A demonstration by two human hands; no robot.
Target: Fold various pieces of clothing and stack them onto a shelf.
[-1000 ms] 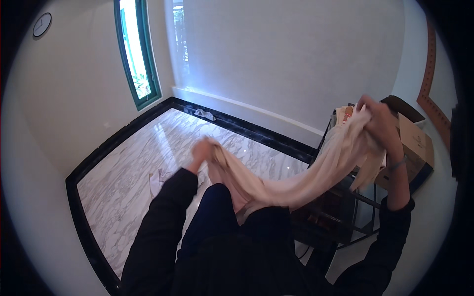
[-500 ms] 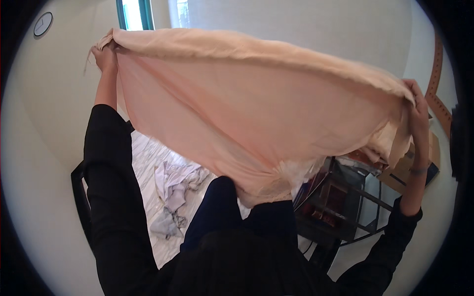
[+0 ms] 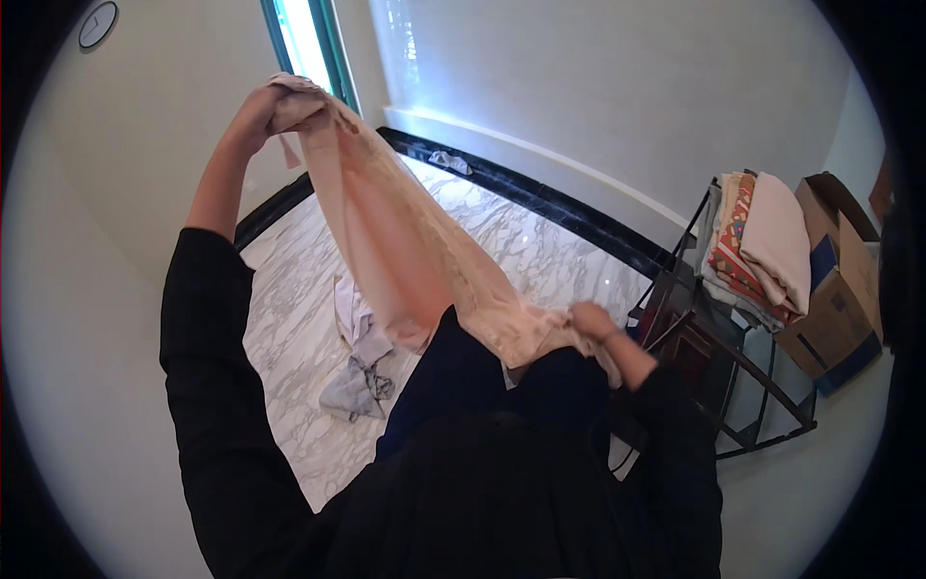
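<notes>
A large peach cloth [image 3: 386, 232] with a lighter, textured border slants down from upper left to my lap. High on the left, my left hand [image 3: 260, 114] is closed around one bunched end, and a short strip dangles beside the wrist. My right hand [image 3: 596, 320] is low, near my right knee, its fingers closed on the cloth's other part; slight motion blur softens it. Between the hands the fabric hangs in long folds, and its lower part lies over my dark blue trousers [image 3: 434, 376].
Crumpled pale garments [image 3: 359, 386] lie on the marbled floor [image 3: 289, 357] to the left. At right, a black metal-framed rack [image 3: 762, 386] bears a stack of folded cloths [image 3: 772, 241], with an open cardboard box [image 3: 839, 299] beside it. A small cloth [image 3: 450, 162] lies by the far wall.
My right hand has come down and inward from the upper right to near my knee. The cloth, spread wide before, now hangs narrow and slanted. My left hand stays raised, a little further right.
</notes>
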